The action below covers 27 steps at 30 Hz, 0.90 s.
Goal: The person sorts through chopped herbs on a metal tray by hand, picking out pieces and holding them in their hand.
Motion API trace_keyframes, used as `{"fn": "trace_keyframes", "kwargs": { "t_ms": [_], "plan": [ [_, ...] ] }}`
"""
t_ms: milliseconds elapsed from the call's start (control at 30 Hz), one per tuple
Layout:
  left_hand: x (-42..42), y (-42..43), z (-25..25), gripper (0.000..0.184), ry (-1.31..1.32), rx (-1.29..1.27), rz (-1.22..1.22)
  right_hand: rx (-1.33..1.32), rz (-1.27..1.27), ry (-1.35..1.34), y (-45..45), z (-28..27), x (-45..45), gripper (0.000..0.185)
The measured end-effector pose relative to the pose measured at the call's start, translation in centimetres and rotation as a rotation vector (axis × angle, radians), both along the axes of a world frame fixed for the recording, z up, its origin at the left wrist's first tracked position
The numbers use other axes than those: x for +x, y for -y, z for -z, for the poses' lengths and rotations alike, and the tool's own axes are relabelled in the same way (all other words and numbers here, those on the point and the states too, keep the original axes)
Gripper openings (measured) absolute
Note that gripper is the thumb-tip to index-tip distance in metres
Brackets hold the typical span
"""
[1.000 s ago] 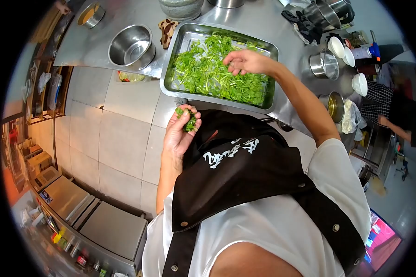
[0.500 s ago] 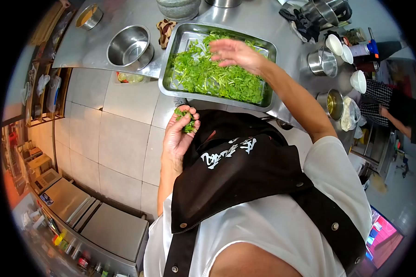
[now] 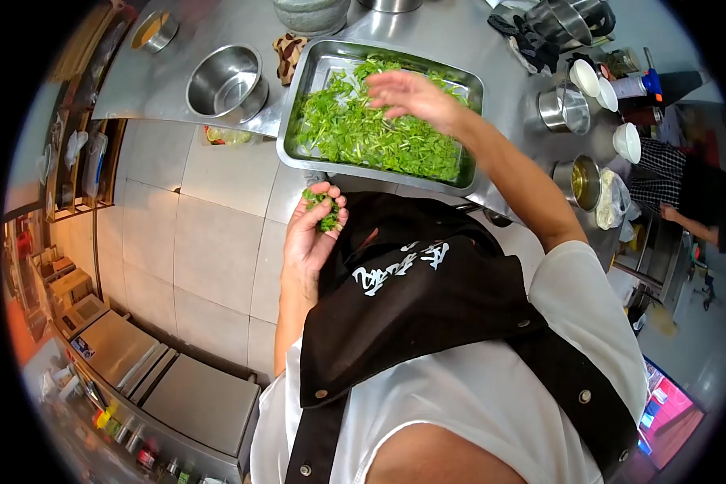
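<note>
Chopped leafy green herbs (image 3: 363, 139), which look like cilantro, are spread through a rectangular metal tray (image 3: 298, 155) on the steel counter. My right hand (image 3: 415, 97) hovers over the upper right part of the tray, its fingers stretched out and nothing visible in them. Its palm side is hidden from me. Lower left, in front of the black apron (image 3: 427, 323), my left hand (image 3: 308, 230) is closed around a small clump of the same herbs (image 3: 327, 221). Leaves show between thumb and fingers.
A steel bowl (image 3: 227, 85) and a patterned cloth (image 3: 289, 58) sit left of the tray, below a stone mortar (image 3: 310, 16). Pots (image 3: 563, 110) and white bowls (image 3: 626, 142) line the counter's right side. Another person (image 3: 694, 177) stands at far right.
Both my hands stay almost where they were, the left still around its herbs. The other person at far right has shifted slightly.
</note>
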State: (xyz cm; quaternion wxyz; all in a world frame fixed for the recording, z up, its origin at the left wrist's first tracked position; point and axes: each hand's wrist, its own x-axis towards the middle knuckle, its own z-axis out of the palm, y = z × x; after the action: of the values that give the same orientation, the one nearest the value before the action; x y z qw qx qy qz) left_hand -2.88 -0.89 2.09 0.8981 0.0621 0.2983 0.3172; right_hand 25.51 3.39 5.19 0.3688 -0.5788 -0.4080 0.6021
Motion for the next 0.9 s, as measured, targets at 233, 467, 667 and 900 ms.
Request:
{"fn": "trace_keyframes", "kwargs": {
  "t_ms": [233, 467, 667, 900],
  "plan": [
    [0.0, -0.1, 0.5, 0.025, 0.016, 0.005, -0.005, -0.14, -0.043, 0.148, -0.6, 0.9, 1.4, 0.038],
    [0.1, -0.2, 0.5, 0.025, 0.017, 0.002, -0.014, -0.037, -0.005, -0.158, -1.5, 1.2, -1.9, 0.043],
    [-0.2, -0.1, 0.5, 0.024, 0.016, -0.012, -0.025, 0.0, 0.089, 0.137, -1.9, 1.2, 2.7, 0.035],
    [0.0, 0.0, 0.4, 0.024, -0.004, -0.037, -0.015, 0.22, -0.101, 0.515, -0.2, 4.9, 2.9, 0.019]
  ]
}}
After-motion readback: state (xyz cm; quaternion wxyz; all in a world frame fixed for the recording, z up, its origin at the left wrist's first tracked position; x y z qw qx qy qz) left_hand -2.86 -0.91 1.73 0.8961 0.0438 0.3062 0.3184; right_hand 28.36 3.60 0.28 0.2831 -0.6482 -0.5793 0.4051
